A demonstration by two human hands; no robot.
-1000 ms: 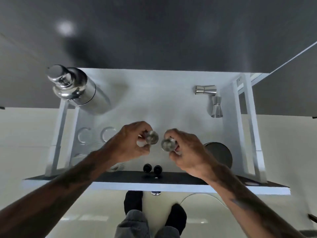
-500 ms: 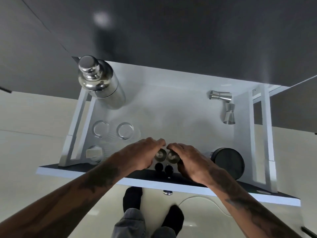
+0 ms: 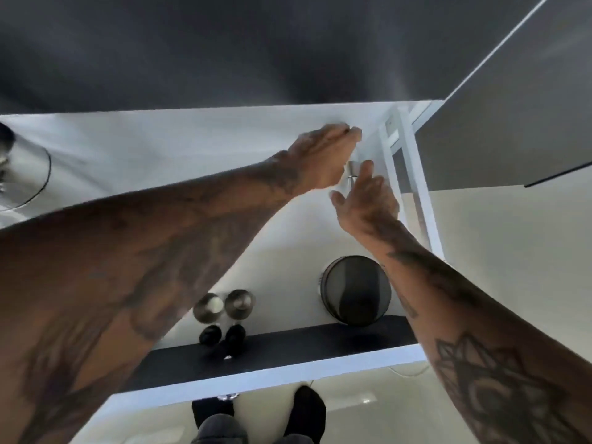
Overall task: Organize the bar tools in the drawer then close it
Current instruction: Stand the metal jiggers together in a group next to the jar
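The white drawer stands pulled out below me. My left hand reaches into its far right corner with the fingers curled; whatever is under them is hidden. Just below it, my right hand has thumb and fingers spread on either side of a small steel jigger, which is only partly visible. Two steel-topped bottle stoppers with black bases stand side by side near the drawer's front edge. A round dark strainer lies at the front right. A steel cocktail shaker shows at the left edge.
The drawer's dark front panel runs across below the stoppers. White slide rails line the right side. A dark counter overhangs the back. My feet stand on the pale floor beneath the drawer front.
Both hands let go of the two stoppers at the drawer front and moved to the far right corner where the jiggers lie. The camera leaned closer and to the right.
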